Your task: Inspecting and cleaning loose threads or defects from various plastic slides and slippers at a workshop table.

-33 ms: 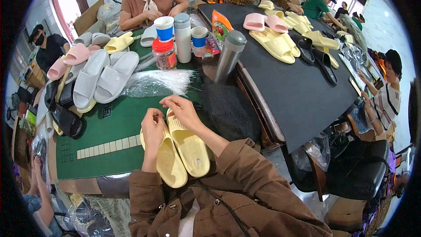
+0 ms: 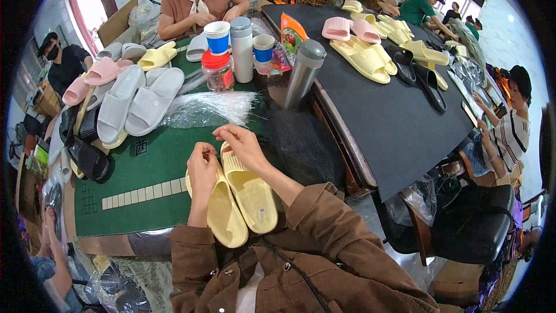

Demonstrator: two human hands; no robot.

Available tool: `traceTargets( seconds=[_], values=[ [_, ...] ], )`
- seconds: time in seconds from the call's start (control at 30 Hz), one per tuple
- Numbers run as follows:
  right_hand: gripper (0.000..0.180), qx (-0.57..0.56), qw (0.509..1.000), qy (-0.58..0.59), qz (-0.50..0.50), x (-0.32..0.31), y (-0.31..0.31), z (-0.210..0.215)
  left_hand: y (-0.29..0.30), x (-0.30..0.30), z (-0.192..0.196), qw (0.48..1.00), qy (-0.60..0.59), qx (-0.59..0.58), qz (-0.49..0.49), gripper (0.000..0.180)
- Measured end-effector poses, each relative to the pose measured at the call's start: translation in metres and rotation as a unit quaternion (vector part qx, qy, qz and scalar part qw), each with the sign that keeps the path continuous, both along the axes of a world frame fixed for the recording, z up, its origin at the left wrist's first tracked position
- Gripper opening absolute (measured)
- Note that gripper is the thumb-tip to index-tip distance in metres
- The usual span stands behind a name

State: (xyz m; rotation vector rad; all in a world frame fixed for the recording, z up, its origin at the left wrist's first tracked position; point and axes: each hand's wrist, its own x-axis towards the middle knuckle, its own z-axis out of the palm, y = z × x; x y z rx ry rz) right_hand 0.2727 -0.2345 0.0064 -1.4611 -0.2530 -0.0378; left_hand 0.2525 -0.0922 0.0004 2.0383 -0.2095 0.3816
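Hands, left hand (image 2: 202, 175) and right hand (image 2: 243, 146), pinch yellow slippers (image 2: 243, 200); plastic ties (image 2: 208, 109) and grey slippers (image 2: 136, 101) lie beyond.

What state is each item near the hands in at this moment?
Left hand: gripping the yellow slipper pair at its top end.
Right hand: fingers pinched above the pair.
Yellow slipper pair: side by side, soles up.
Grey slippers: lying on the green mat.
Steel flask: upright, capped.

bright window daylight, sharp centre, fisheye-bent dark rim.
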Motion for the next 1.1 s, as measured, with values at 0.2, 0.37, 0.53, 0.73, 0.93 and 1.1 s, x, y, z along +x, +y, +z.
traceTargets(
  seconds=[0.2,0.37,0.53,0.73,0.93,1.1],
  values=[
    [0.023,0.064,0.998,0.018,0.008,0.000,-0.001,-0.003,-0.002,-0.003,0.003,0.999,-0.042,0.004,0.007,0.012],
    [0.024,0.111,0.994,-0.023,0.002,-0.004,-0.004,0.012,-0.002,-0.004,0.004,0.994,-0.101,0.003,0.041,0.021],
    [0.018,0.299,0.954,-0.004,0.029,-0.047,-0.017,0.079,-0.010,-0.006,0.009,0.996,-0.068,-0.008,0.058,0.022],
    [0.014,0.449,0.885,-0.027,0.119,-0.121,-0.050,0.148,0.002,-0.006,0.006,0.996,-0.081,-0.012,0.039,0.020],
    [0.016,0.419,0.848,-0.321,-0.056,-0.185,-0.113,0.178,-0.001,-0.001,-0.004,0.994,-0.102,-0.004,0.032,0.016],
    [0.015,0.085,0.677,-0.633,-0.366,-0.234,-0.176,0.195,0.005,0.001,-0.002,0.997,-0.076,0.006,0.012,0.014]
  ],
)
